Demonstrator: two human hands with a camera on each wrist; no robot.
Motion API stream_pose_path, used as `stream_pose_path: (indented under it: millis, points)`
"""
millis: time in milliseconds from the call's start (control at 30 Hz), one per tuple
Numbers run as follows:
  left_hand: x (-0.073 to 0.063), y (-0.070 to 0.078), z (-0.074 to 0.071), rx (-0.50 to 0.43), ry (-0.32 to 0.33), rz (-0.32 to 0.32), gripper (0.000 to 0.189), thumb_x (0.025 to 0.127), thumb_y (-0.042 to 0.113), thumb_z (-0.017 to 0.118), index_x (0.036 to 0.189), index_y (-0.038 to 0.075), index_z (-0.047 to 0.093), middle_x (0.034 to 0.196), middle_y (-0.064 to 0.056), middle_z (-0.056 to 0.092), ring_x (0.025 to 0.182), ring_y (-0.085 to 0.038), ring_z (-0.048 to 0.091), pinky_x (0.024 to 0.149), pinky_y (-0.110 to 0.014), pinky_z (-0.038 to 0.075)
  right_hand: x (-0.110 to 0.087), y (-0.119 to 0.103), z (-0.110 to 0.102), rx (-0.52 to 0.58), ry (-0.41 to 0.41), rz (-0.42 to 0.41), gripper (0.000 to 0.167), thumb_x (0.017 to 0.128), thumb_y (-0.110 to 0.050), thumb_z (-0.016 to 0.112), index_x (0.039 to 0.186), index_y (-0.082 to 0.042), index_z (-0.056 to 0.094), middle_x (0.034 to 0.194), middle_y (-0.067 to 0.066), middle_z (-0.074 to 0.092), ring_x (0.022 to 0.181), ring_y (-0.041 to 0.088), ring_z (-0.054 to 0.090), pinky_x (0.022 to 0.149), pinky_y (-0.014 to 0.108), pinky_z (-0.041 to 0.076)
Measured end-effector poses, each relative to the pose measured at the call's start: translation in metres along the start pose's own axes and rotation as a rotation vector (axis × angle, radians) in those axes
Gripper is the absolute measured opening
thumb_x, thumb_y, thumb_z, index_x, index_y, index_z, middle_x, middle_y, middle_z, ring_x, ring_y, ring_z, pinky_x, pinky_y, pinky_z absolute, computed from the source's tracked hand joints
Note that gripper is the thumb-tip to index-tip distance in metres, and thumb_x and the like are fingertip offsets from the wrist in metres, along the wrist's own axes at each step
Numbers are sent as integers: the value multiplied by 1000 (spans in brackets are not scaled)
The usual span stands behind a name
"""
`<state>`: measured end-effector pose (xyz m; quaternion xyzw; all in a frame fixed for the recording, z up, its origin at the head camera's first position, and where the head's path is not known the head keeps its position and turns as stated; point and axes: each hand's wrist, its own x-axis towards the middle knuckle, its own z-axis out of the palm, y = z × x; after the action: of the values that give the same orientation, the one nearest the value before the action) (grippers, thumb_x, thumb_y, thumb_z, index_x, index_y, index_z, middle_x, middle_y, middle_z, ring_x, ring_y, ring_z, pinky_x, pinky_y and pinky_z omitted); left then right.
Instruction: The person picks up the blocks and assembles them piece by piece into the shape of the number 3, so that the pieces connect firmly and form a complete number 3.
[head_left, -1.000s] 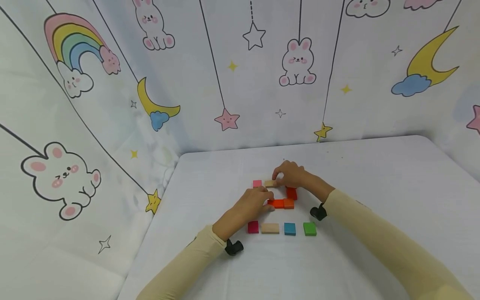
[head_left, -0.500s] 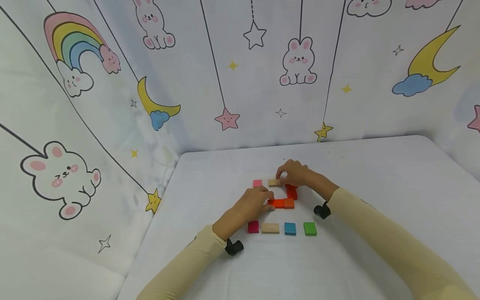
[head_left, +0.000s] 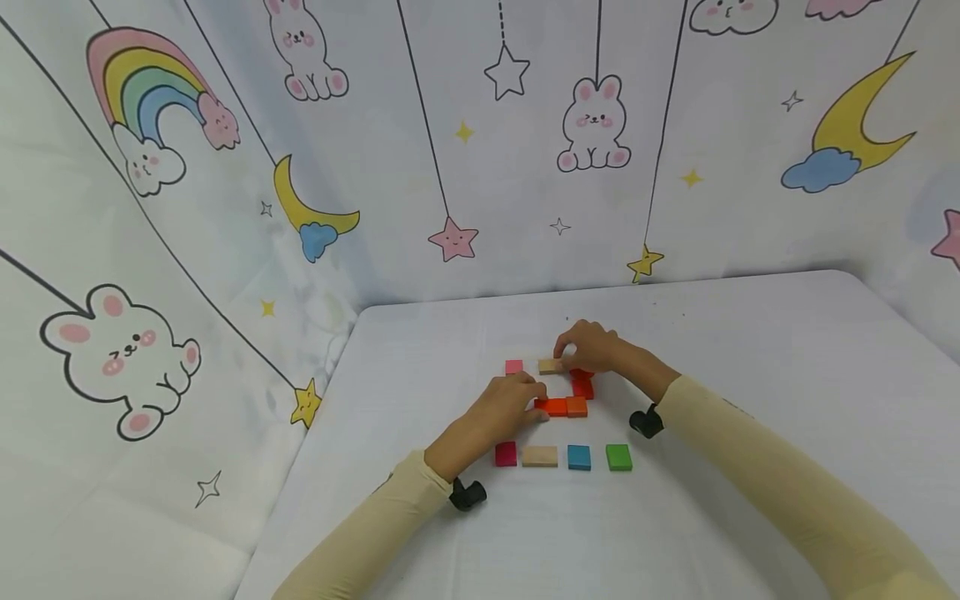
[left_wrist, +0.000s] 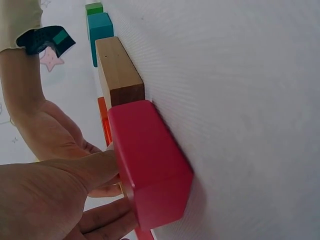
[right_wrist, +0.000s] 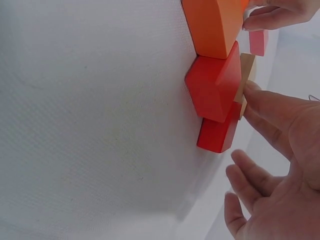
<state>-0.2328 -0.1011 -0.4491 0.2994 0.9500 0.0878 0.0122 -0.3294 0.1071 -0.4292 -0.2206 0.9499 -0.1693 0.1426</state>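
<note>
In the head view my right hand [head_left: 588,347] pinches a plain wooden block [head_left: 550,367] at its right end. The right wrist view shows thumb and forefinger on this wooden block [right_wrist: 245,75], close behind two red blocks [right_wrist: 215,87]. My left hand [head_left: 506,406] lies at the left end of a red-orange block [head_left: 552,407], thumb and forefinger on either side of it. An orange block [head_left: 577,407] adjoins its right end. A red block [head_left: 582,387] sits just behind that. The left fingers' exact contact is partly hidden.
A pink block [head_left: 513,367] lies left of the wooden one. Nearer the person runs a row: crimson block [head_left: 506,454], wooden block [head_left: 540,456], blue block [head_left: 579,457] and green block [head_left: 618,457]. All are on a white-covered table [head_left: 712,358] before a patterned cloth.
My right hand has shifted slightly right with the wooden block, widening the gap between it and the pink block. The left hand has stayed in place.
</note>
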Motion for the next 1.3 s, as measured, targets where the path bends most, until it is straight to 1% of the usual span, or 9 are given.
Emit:
stream_pose_path:
  millis: [200,433,633,767,933,1133,1200,1300]
  points:
    - [0,0,0,-5,2,1,27,98,34,77,120,19,75,124,-3,73,115,-19,68,103,-39,55,-2,-1,-1,1,-4,5,25,97,-31,78,119,-19,79,130,17,65,107,29,58,95,59,52]
    - [1,0,0,-9,0,-5,27,98,34,77,120,19,75,124,-4,73,114,-19,68,102,-39,55,-3,-2,-3,-10,-9,5,27,97,-30,77,120,-17,78,134,19,64,109,30,57,95,59,51]
    - [0,-1,0,-4,-1,-2,27,98,34,77,120,19,75,125,-3,73,116,-18,68,103,-40,55,0,-3,-3,-3,-10,16,31,96,-34,79,122,-17,77,131,17,64,107,28,58,92,56,52]
    - [1,-1,1,-1,3,4,27,98,34,77,120,19,75,124,-3,73,115,-18,67,102,-39,55,3,-6,0,-9,6,18,34,96,-36,79,124,-18,76,135,18,61,113,31,57,97,60,51]
    - [0,-2,2,-6,11,11,28,97,34,78,121,18,75,121,-3,73,113,-17,68,100,-38,56,7,-14,3,-21,28,-5,38,94,-38,79,125,-17,75,139,21,59,119,35,55,101,65,48]
    - [1,-4,3,-2,13,11,29,97,35,78,121,19,75,121,-1,74,114,-16,67,100,-37,56,12,-26,6,-57,59,-41,39,93,-39,80,126,-18,75,143,20,60,126,36,56,104,66,47]
    - [1,-3,3,-1,13,11,30,97,35,78,122,18,76,123,-1,74,116,-16,68,101,-38,57,14,-30,7,-67,68,-63,38,93,-37,80,125,-18,75,143,20,60,126,37,56,103,66,47]
    - [1,-2,2,18,11,14,32,97,36,78,124,19,75,131,-1,72,122,-17,67,103,-40,56,17,-35,10,-84,80,-105,34,94,-35,80,123,-17,76,141,22,60,126,40,56,101,67,48]
